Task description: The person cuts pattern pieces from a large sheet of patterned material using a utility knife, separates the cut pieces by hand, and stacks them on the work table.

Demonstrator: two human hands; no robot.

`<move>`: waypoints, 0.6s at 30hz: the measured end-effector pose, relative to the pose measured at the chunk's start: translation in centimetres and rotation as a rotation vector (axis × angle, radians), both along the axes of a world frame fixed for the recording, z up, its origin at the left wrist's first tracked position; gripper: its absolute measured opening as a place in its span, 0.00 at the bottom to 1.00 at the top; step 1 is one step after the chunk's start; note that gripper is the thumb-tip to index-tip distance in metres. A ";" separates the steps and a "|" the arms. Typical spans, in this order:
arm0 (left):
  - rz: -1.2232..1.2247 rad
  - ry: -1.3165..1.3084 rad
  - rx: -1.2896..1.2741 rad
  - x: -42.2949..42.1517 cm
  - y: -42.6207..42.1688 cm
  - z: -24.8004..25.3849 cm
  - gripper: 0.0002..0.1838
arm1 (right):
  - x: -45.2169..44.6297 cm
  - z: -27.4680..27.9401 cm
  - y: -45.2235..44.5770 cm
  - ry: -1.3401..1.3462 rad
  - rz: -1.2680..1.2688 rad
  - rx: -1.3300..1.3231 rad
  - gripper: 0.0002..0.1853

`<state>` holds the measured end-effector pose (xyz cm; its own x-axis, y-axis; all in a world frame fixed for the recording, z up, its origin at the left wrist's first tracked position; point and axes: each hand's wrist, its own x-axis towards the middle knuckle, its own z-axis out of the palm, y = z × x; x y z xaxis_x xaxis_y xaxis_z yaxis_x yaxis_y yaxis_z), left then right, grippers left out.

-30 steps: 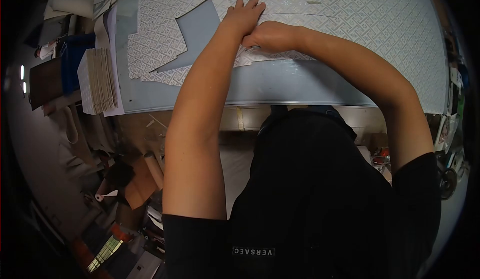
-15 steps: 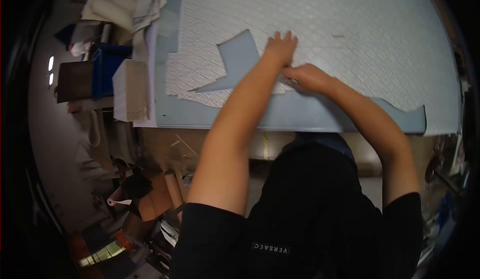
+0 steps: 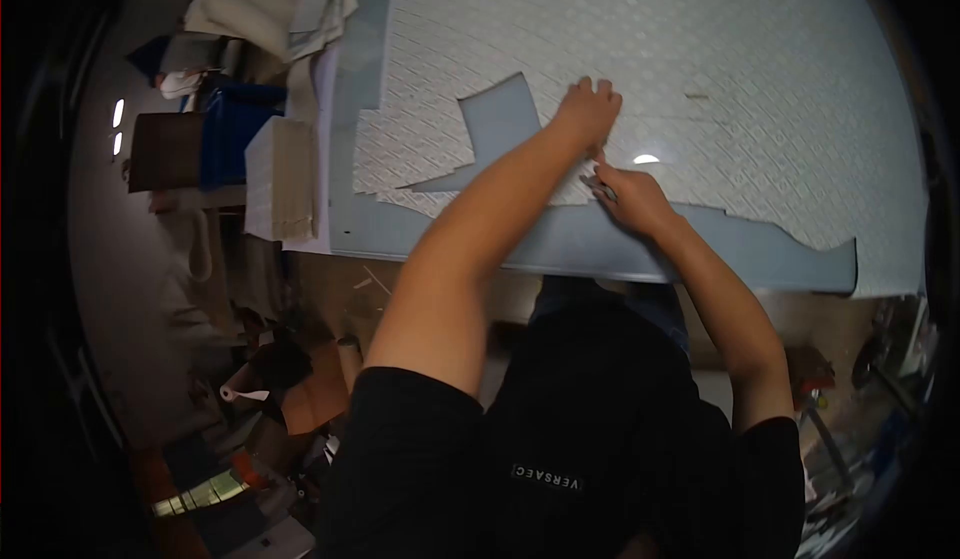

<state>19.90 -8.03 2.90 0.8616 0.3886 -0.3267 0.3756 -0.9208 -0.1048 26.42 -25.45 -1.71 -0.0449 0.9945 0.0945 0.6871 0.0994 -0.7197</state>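
Note:
A large pale sheet with a woven lattice pattern [image 3: 760, 109] covers much of the grey-blue table [image 3: 375, 229]. An angular cut-out in it bares the table left of my hands. My left hand [image 3: 590, 111] lies flat on the sheet, fingers spread. Just below and to its right, my right hand [image 3: 630, 197] is closed round a small tool [image 3: 598, 187], perhaps a cutter, at the sheet's near edge. The tool's tip is too blurred to make out.
At the table's left end stands a stack of folded pale pieces [image 3: 282, 179], with a blue bin [image 3: 225, 134] beyond it. Rolls and scraps [image 3: 315, 389] lie on the floor at the lower left.
The view has shifted, so the table sits lower and further right. My right hand has moved a little toward me from my left hand, and its tool shows more.

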 end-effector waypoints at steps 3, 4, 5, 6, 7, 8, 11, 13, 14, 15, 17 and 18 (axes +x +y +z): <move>-0.068 -0.026 -0.008 0.1 0.6 -0.2 0.49 | -1.1 0.7 -0.4 -0.026 -0.089 -0.083 0.12; -0.094 -0.023 -0.001 0.3 0.9 -0.2 0.50 | -1.6 1.2 -0.7 -0.016 -0.133 -0.120 0.13; -0.133 -0.039 -0.028 0.4 1.4 0.2 0.50 | -2.1 1.2 -0.7 -0.031 -0.173 -0.147 0.13; -0.129 -0.039 -0.068 0.3 1.7 0.4 0.51 | -3.0 1.1 -1.0 -0.023 -0.236 -0.100 0.14; -0.123 -0.038 -0.116 0.2 1.8 0.4 0.52 | -3.8 1.3 -1.5 -0.023 -0.298 -0.060 0.14; -0.158 -0.054 -0.161 0.2 2.1 0.5 0.52 | -4.7 1.7 -1.7 -0.043 -0.333 -0.102 0.14; -0.187 -0.001 -0.189 -0.2 3.3 -0.2 0.52 | -7.2 2.9 -1.9 -0.043 -0.487 -0.141 0.15; -0.215 0.002 -0.208 -0.3 3.5 -0.4 0.52 | -8.4 2.7 -1.6 -0.106 -0.583 -0.180 0.15; -0.228 0.019 -0.196 -0.3 3.7 -0.2 0.52 | -8.7 2.9 -1.3 -0.124 -0.592 -0.197 0.15; -0.237 0.009 -0.216 -0.2 3.7 -0.2 0.52 | -9.1 3.3 -1.0 -0.144 -0.621 -0.215 0.14; -0.200 0.018 -0.248 0.0 3.7 -0.1 0.52 | -9.7 4.2 -0.4 -0.174 -0.661 -0.244 0.13; -0.209 0.008 -0.263 0.1 3.9 0.2 0.52 | -9.9 5.0 0.1 -0.180 -0.670 -0.297 0.11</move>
<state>20.03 -4.16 3.13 0.9108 0.1057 -0.3991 0.1764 -0.9736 0.1446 16.55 -25.38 3.24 0.5891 0.7970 -0.1335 0.6416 -0.5617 -0.5223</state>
